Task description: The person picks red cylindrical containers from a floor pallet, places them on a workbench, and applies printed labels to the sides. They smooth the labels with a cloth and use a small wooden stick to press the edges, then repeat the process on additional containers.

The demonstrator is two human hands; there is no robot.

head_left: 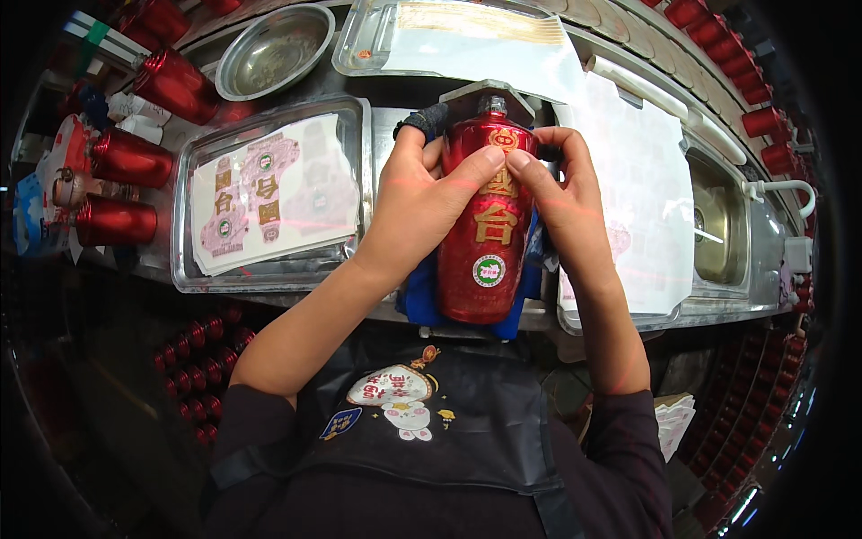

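- Red bottles [126, 157] lie on their sides in a loose heap at the counter's left edge, glossy and capped, with more of the same standing in crates below the front edge.
- Towards the back left corner sits a round steel bowl [274, 49]; it looks empty, though glare hides part of its floor.
- Next comes a shallow clear tray [184, 269] by the front edge, holding a sheet of pinkish paper labels [265, 193] laid flat.
- My left hand [417, 211] wraps the red bottle [485, 238] from its side, thumb pressed across the upper front, fingers closed round the shoulder.
- That bottle stands at the middle of the front edge, tilted back against a small metal stand and resting on a blue cloth [417, 301]. It reads as glazed ceramic or glass: probably heavy, stiff, slick and breakable (best gripped low round the body, not by the narrow neck).
- My right hand [570, 202] clasps the other side, thumb tip meeting the left thumb on the gold label near the neck.
- Another clear tray [628, 310] at the right holds thin white sheets.
- A small steel sink [718, 234] closes the right edge.
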